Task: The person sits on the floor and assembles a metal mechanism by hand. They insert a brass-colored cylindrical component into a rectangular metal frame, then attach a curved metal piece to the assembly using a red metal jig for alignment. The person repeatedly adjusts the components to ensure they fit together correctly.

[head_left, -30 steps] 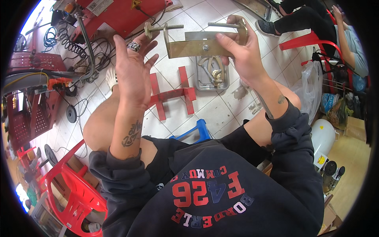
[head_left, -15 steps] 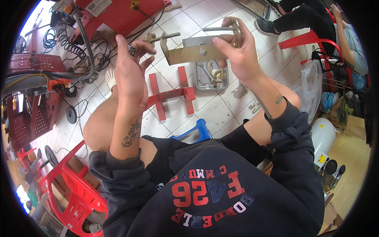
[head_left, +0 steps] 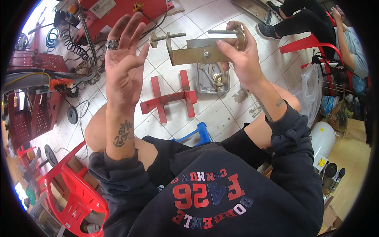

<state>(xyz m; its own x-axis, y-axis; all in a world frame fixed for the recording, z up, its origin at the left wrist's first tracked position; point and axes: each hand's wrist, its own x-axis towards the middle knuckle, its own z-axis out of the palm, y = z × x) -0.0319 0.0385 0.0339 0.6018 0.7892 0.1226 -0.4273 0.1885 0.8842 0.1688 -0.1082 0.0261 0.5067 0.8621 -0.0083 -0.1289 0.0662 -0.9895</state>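
Note:
My right hand grips a brass-coloured metal bracket at its right end, thumb on the front face and fingers behind. The bracket is held up off the floor, with a bolt head near its middle. A threaded bolt with a wing-like head passes through its left upright plate, and a second threaded rod points inward from the right end. My left hand is raised to the left of the bracket, palm showing, fingers stretched out, a ring on one finger. It touches nothing.
Below the bracket, a metal tray of wrenches and brass-coloured parts lies on the tiled floor, beside a red metal frame. A blue stool is near my legs. Red machinery and cables stand far left; another person sits far right.
My left hand has moved left, away from the bolt's head, and its fingers have straightened with the palm turned into view. The bracket in my right hand has shifted slightly right.

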